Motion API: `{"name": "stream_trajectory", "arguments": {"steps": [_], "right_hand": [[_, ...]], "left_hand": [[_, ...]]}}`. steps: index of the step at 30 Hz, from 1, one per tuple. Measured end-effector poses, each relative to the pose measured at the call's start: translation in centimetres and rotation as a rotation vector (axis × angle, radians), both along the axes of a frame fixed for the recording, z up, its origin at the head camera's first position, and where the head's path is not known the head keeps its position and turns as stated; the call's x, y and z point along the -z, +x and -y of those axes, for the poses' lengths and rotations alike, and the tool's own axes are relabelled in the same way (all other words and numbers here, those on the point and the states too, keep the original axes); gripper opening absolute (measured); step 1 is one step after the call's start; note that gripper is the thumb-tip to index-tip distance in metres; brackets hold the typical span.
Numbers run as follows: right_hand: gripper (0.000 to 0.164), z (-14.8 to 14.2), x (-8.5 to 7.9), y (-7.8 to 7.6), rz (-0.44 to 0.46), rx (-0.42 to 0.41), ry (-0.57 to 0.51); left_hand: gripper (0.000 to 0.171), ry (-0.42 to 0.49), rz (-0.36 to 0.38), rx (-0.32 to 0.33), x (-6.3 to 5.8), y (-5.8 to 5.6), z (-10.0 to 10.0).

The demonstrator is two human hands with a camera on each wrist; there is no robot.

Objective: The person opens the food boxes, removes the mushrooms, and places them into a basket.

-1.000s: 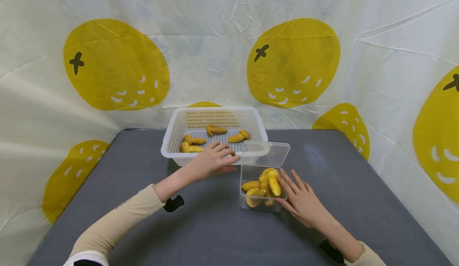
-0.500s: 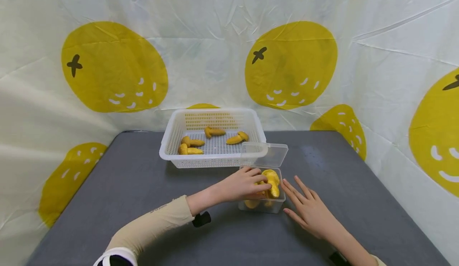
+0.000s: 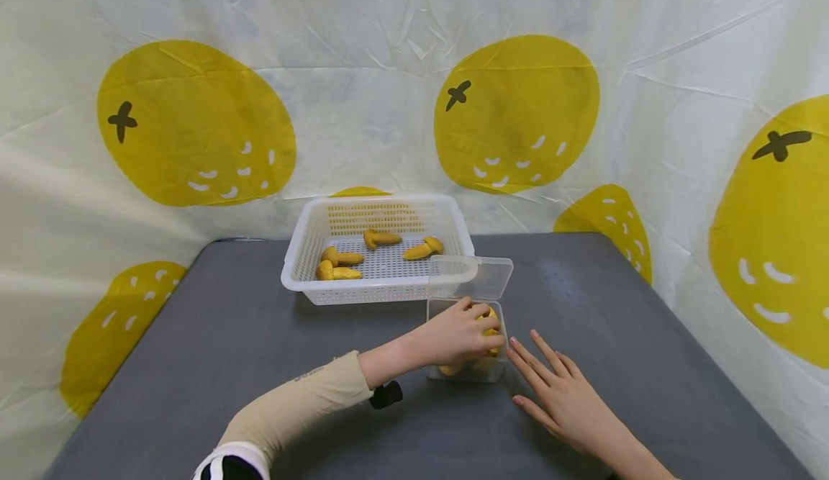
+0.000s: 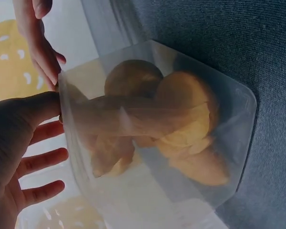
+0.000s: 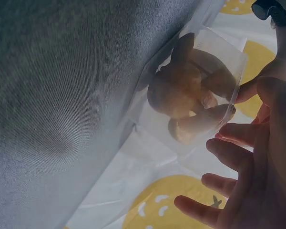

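A clear plastic box (image 3: pixel 434 375) with toy yellow mushrooms inside stands on the table. My left hand (image 3: pixel 463 332) lies over the box mouth, covering most of the mushrooms in the head view. In the left wrist view, the mushrooms (image 4: pixel 188 107) show through the wall, and the left fingers (image 4: pixel 45 162) are spread at the rim, with no mushroom visibly gripped. Its thumb tip is hidden at the rim. To the box's right, my right hand (image 3: pixel 573 401) has its fingers extended, their tips close to the wall; contact cannot be told.
Behind the box stands a white perforated basket (image 3: pixel 363 296) holding several mushrooms (image 3: pixel 382 238). The box's hinged lid (image 3: pixel 494 278) is raised and leans back by the basket's front right corner. A dark grey cloth covers the table (image 3: pixel 324 343); a fruit-patterned sheet (image 3: pixel 363 106) hangs behind.
My left hand came rightward from near the basket's front to above the box, then slid further right across its mouth. My right hand keeps beside the box, its fingertips no longer over the rim.
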State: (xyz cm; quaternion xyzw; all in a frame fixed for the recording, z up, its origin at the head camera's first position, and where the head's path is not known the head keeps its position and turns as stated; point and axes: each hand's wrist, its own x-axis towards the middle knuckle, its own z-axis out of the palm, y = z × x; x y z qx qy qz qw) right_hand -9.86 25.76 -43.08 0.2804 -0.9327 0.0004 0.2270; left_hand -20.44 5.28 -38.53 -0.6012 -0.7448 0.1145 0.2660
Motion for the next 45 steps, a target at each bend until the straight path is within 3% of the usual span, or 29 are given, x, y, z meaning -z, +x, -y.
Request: {"name": "stream_trajectory", "arguments": {"steps": [9,18,24,28,38,45], "right_hand": [[0.065,0.2,0.2,-0.1,0.014,0.01,-0.011],[0.061,0.2,0.2,0.0,0.017,0.02,-0.024],[0.058,0.3,-0.1,-0.2,0.022,0.014,-0.022],[0.06,0.5,-0.4,-0.4,0.054,0.026,-0.027],[0.059,0.7,-0.5,-1.3,0.081,0.018,-0.025],[0.056,1.0,-0.4,-2.4,0.123,0.041,-0.034]], "left_hand": [[0.018,-0.01,-0.052,-0.023,0.6,-0.1,-0.1],[0.014,0.061,-0.195,0.012,0.5,-0.8,0.8],[0.018,0.109,-0.11,0.005,-0.5,-1.2,1.7],[0.019,0.189,-0.049,0.033,-1.4,-1.3,2.2],[0.016,0.32,-0.087,0.07,-2.7,-0.8,4.2],[0.023,0.393,-0.049,0.046,-3.2,-0.1,7.2]]}}
